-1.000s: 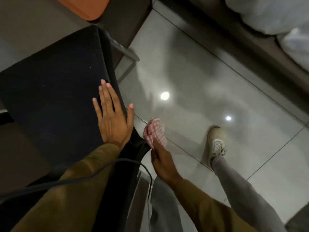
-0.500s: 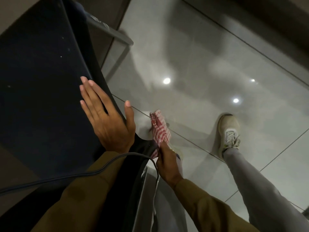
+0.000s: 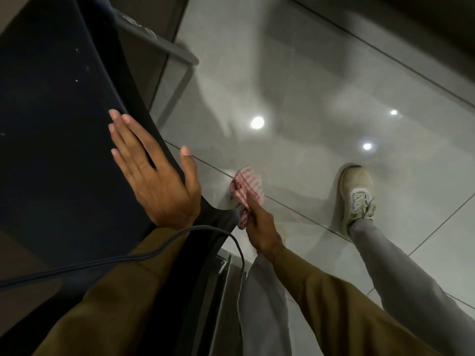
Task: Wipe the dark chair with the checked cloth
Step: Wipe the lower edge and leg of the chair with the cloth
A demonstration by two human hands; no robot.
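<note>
The dark chair [image 3: 59, 129] fills the left of the view, its seat dark blue with a black edge. My left hand [image 3: 156, 176] lies flat on the seat's right edge, fingers straight and spread, holding nothing. My right hand [image 3: 259, 227] is closed around the bunched red-and-white checked cloth [image 3: 248, 191], just off the chair's near right corner, beside its black side. Whether the cloth touches the chair is unclear.
Glossy grey floor tiles [image 3: 295, 80] spread to the right, with ceiling lights reflected. My right foot in a pale shoe [image 3: 357, 196] stands on them. A grey metal chair frame [image 3: 164, 44] juts out at top. A dark cable [image 3: 123, 258] crosses my left sleeve.
The view has swung down and left, so the chair sits further left. My left hand stays flat on the seat edge. The cloth in my right hand has dropped slightly beside the chair's corner.
</note>
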